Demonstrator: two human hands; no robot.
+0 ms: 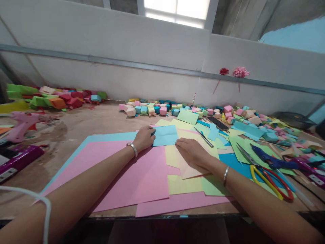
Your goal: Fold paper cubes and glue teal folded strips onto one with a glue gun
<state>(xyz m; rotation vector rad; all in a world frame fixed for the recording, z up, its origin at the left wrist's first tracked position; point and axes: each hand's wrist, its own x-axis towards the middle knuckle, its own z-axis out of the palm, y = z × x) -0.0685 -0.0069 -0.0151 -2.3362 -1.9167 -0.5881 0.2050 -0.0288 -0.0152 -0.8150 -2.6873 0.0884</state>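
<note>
A light blue folded paper (165, 135) lies on a spread of pink, yellow and green sheets on the table. My left hand (144, 137) has its fingers curled against the paper's left edge, pinching it. My right hand (191, 152) lies flat, palm down, just below the paper's right corner, its fingertips touching the edge and pressing on a pale peach sheet (189, 169). Both wrists wear silver bracelets. A large pink sheet (122, 173) lies under my left forearm.
Small coloured paper cubes (152, 109) line the back wall, with a second heap (61, 98) at the far left. Pink glue gun (21, 125) and purple stapler (17, 162) sit left. Scissors (269, 176), a black phone (218, 123) and a craft knife (203, 137) lie right.
</note>
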